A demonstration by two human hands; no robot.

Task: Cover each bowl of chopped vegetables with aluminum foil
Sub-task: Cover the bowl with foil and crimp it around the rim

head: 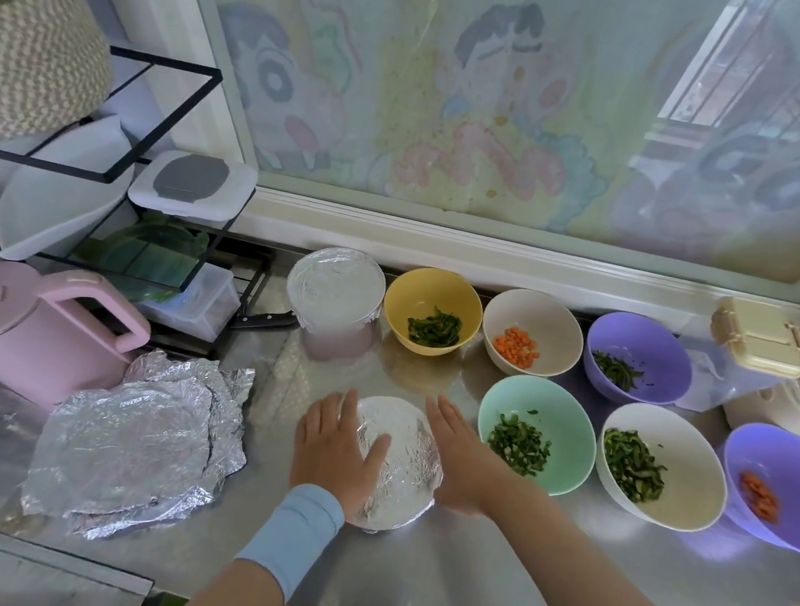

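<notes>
Hands both flat, fingers straight: left hand (pixel 338 444) pressing top of foiled bowl (pixel 408 459) at front centre of counter (pixel 450 580), right hand (pixel 460 459) against its right side. Second covered bowl (pixel 336 283) back left. Spare foil (pixel 144 436) left.

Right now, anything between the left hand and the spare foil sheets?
Nothing visible. The left hand rests on the foil-covered bowl; the foil sheets lie just left across bare counter. The pink kettle stands behind them.
</notes>
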